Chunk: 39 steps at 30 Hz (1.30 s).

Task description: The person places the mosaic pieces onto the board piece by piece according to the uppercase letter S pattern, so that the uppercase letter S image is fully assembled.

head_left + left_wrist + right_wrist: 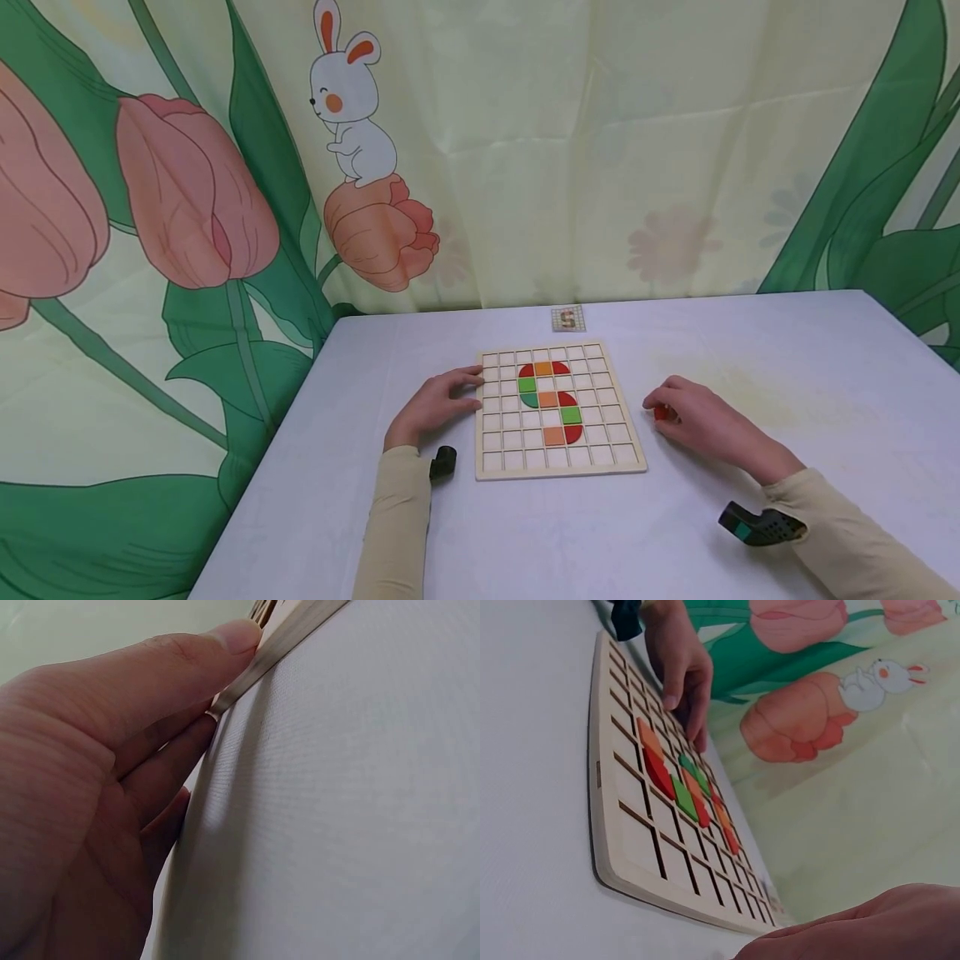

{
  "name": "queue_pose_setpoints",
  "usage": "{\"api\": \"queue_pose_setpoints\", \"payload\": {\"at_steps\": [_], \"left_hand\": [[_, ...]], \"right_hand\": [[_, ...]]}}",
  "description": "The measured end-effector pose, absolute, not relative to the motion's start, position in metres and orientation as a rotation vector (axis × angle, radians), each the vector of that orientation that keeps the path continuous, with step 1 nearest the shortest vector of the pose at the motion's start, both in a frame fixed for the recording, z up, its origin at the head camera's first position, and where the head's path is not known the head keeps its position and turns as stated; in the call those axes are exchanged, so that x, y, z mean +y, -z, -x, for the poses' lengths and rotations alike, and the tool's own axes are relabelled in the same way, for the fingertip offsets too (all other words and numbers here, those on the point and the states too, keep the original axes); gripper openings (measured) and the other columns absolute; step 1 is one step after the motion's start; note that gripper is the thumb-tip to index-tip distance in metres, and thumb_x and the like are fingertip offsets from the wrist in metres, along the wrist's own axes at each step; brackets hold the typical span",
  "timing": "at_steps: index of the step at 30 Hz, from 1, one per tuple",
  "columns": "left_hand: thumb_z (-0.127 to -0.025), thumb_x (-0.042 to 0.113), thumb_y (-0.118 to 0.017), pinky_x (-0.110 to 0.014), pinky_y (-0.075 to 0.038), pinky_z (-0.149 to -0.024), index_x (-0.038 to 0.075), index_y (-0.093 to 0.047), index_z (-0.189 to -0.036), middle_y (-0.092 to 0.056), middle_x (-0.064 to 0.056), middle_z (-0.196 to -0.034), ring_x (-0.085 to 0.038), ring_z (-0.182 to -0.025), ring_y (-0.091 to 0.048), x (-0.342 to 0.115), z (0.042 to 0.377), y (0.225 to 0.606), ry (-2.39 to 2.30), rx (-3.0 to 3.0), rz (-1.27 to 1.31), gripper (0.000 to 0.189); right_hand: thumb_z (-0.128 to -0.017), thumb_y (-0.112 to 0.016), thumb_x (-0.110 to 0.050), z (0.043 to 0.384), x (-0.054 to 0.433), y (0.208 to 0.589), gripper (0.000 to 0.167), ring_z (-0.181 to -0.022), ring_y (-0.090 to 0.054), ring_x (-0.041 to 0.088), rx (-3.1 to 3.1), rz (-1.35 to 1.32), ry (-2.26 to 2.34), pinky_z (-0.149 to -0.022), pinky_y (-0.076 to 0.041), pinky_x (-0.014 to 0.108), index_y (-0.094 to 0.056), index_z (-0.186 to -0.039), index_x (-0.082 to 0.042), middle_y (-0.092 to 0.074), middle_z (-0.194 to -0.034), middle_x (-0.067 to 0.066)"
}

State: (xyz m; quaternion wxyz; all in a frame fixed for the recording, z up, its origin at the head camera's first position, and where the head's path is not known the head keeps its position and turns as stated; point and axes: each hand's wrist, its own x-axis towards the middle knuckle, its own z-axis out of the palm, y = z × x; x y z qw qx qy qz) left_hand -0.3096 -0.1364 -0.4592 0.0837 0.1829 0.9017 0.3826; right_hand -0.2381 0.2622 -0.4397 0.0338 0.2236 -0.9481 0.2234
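Observation:
A wooden grid board (510,460) lies flat on the table, with several red, orange, green and dark green pieces set in an S-like curve in its cells. Some pieces are squares, such as the lower green square (571,415); others have a rounded corner, such as the bottom red piece (573,433). My left hand (435,406) touches the board's left edge, fingers extended and thumb on the rim. To the right of the board, my right hand (697,419) pinches a small red piece (662,413), mostly covered by the fingers. In the right wrist view only part of that hand (877,930) shows.
Behind the board lies a small card (568,318) with a gridded, coloured pattern. A white cloth covers the table (540,542). A printed curtain (525,167) with tulips and a rabbit hangs at the table's back edge. Each wrist wears a black camera (761,525).

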Motion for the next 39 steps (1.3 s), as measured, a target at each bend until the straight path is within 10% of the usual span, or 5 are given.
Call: {"api": "queue_pose_setpoints", "payload": {"at_steps": [39], "left_hand": [[-0.088,0.020,-0.074,-0.037,-0.030,-0.114,0.013,-0.065,-0.128,-0.048,0.009,-0.147,-0.016,-0.140,-0.036,-0.137,0.310,0.459,-1.120,2.704,-0.533,0.042]], "right_hand": [[-0.084,-0.077,-0.009,0.252,0.226,0.429,0.018,-0.082,-0.057,0.012,-2.875,-0.788,-0.842,-0.070,-0.053,0.029,-0.071,-0.101,-0.007,-0.062,-0.096,-0.001]]}}
